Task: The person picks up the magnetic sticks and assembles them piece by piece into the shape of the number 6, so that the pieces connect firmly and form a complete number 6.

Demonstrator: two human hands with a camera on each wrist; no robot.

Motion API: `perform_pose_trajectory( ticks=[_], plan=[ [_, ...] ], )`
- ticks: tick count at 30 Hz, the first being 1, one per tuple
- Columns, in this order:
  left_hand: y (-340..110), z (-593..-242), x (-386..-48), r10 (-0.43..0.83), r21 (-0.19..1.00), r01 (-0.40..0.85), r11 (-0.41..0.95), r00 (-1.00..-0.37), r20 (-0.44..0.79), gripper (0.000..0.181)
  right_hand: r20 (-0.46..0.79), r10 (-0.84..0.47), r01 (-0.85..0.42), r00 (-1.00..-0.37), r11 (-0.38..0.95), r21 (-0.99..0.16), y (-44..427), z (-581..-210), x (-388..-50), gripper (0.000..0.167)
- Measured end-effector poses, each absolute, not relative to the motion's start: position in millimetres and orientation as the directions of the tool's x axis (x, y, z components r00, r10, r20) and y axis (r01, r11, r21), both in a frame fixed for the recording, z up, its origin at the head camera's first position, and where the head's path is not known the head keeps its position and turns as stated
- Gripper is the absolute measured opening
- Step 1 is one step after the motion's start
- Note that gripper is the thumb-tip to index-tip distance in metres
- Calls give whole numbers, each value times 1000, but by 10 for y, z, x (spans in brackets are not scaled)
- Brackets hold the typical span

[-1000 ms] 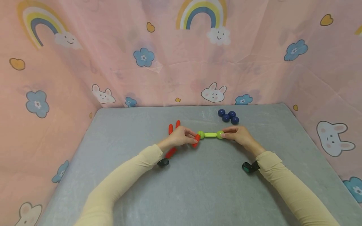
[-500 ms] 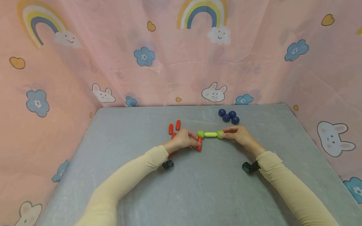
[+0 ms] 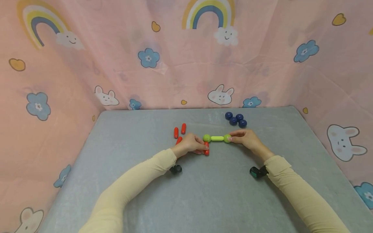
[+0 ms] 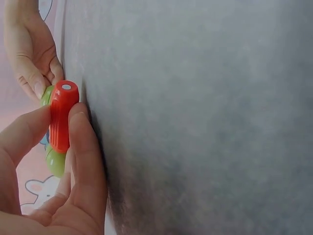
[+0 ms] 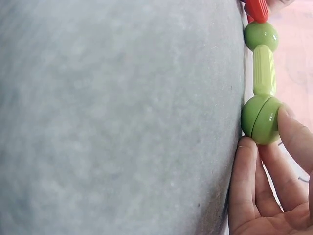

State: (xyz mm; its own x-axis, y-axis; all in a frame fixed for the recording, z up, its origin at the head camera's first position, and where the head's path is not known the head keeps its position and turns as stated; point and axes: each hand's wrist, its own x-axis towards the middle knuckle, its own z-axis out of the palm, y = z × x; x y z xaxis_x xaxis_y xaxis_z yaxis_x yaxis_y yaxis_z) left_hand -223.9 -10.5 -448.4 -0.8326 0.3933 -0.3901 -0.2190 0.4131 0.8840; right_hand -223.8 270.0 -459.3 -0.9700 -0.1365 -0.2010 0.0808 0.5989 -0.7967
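Note:
Between thumb and fingers, my left hand pinches a red magnetic rod, whose far end touches the left green ball. A yellow-green rod joins that ball to the right green ball. My right hand pinches this right ball by thumb and fingertips. In the left wrist view the red rod shows a pale round spot on its near end. Loose red rods lie beside and behind my left hand, which partly covers one of them.
Several dark blue balls sit clustered at the back of the grey table, beyond my right hand. A pink patterned cloth hangs behind and at both sides. Each wrist carries a small black camera.
My left hand has shifted slightly right and toward me, swinging the red rod from slanted to nearly straight below the left green ball. The right hand stays in place.

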Motion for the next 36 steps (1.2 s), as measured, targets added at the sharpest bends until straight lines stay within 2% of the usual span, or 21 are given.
perform_pose_trajectory(
  ticks=[14, 36],
  plan=[
    [-84, -4481, -2260, 385, 878, -265, 400, -820, -423, 14, -208, -142, 85, -968, 594, -800, 2692, -4586, -2234, 51],
    [-119, -4504, -2242, 402, 886, -258, 385, -817, -413, 18, -217, -144, 87, -965, 608, -790, 2681, -4560, -2223, 52]
  ],
)
